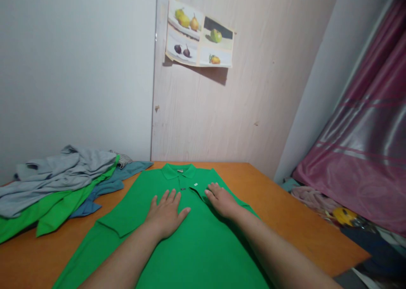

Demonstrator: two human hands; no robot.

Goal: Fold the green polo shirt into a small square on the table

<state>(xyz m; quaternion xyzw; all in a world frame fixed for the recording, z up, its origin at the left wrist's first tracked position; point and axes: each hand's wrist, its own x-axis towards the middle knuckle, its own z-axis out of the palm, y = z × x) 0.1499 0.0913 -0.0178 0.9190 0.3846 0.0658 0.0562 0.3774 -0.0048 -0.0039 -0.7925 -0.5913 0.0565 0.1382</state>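
A green polo shirt [190, 246] lies spread face up, its collar toward the wall and its lower part running out of view below. My left hand [165, 215] rests flat on the chest, fingers apart, left of the button placket. On the other side, my right hand [220, 200] lies on the shirt near the chest pocket opening, its fingers stretched out and close together. A small white logo sits just above that opening. The left sleeve in view is laid out flat; my right arm partly covers the other side.
An orange-brown table [250, 179] carries the shirt. At the left lies a heap of grey, bright green and blue clothes [63, 179]. Fruit pictures [199, 35] hang on the back panel. A pink curtain [364, 153] hangs at the right, above more piled fabrics [317, 198].
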